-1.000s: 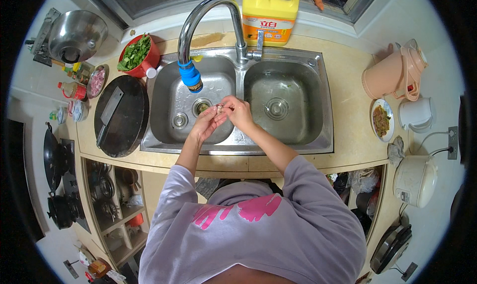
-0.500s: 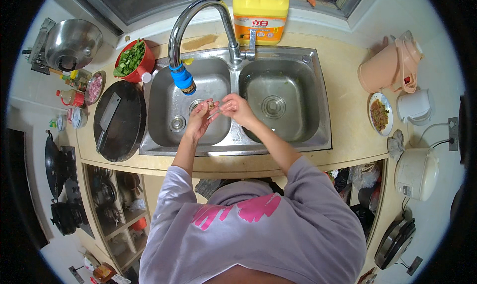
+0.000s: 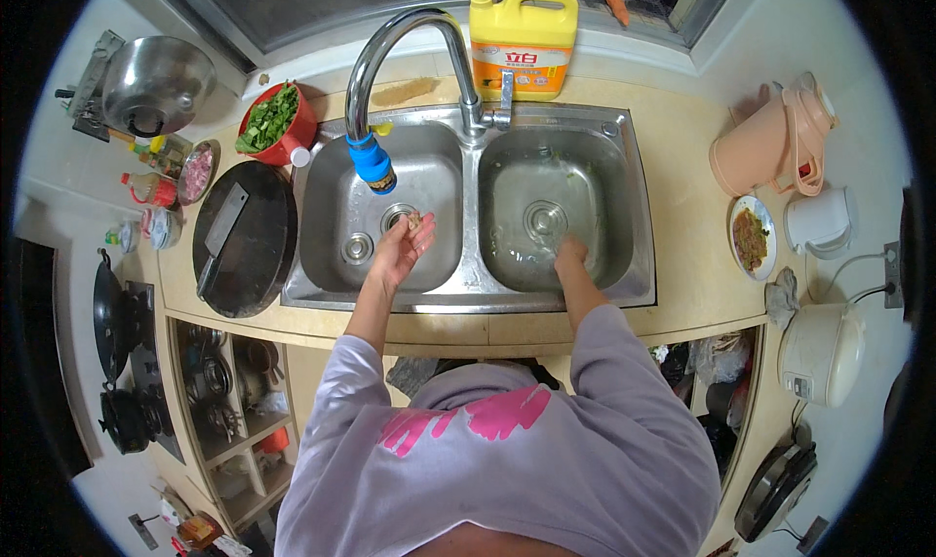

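Note:
Over the left basin (image 3: 322,220) of the steel double sink, my left hand (image 3: 398,252) is turned palm up. Its fingers are curled round a small pale-brown lump (image 3: 414,221), too small to name for sure. My right hand (image 3: 572,252) reaches down into the right basin (image 3: 619,191), which seems to hold shallow water with a few green bits. The fingers of that hand are hidden, so what they touch does not show. Above the left basin hangs the curved chrome faucet (image 3: 357,79) with a blue nozzle (image 3: 371,162).
Left of the sink, a cleaver (image 3: 225,227) lies on a round dark chopping board (image 3: 268,264), near a red colander (image 3: 302,128) of greens. Behind the faucet stands a yellow detergent jug (image 3: 536,30). To the right are a plate of food (image 3: 751,240) and a pink thermos (image 3: 756,152).
My right hand has moved away from my left hand, rightward and down into the right basin. My left hand stays over the left basin with the small lump. The view has shifted slightly.

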Available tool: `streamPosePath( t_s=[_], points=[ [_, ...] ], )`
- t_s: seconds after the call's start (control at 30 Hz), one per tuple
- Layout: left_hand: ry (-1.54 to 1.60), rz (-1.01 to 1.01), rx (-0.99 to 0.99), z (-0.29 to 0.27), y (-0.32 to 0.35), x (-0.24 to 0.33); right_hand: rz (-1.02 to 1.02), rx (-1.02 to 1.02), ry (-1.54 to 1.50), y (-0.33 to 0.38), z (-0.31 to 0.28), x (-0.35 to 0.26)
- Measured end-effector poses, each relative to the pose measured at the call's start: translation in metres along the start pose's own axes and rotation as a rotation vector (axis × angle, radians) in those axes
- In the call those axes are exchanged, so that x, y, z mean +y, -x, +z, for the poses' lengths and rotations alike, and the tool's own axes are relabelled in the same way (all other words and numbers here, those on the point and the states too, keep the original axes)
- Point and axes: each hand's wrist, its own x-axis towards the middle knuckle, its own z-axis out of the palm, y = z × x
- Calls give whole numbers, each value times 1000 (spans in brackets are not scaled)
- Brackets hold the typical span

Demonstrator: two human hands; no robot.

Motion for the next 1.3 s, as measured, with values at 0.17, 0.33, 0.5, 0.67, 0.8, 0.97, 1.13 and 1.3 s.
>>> streamPosePath(
  t_s=[0.17, 0.33, 0.5, 0.67, 0.8, 0.97, 1.13, 1.3],
  points=[
    [-34, 1, 69, -8, -5, -7, 383, -526, -334, 114, 71, -71],
    [-61, -12, 83, -1, -18, -16, -715, -778, 376, 187, 176, -87],
    [-182, -24, -75, -3, -16, -16, -1006, -651, 668, 213, 202, -96],
    [-241, -38, -58, -4, -9, -15, -1026, -620, 751, 219, 198, -91],
    [-342, 45, 2, 8, -5, -15, -1197, -564, 775, 216, 194, -82],
    [-583, 430, 123, 8, -15, -33, -912, -556, 535, 215, 194, -71],
    [-457, 399, 172, -26, -27, -13, -787, -709, 349, 212, 204, -58],
    [-404, 207, 230, -29, -31, -9, -1253, -739, 998, 201, 195, -62]
  ],
)
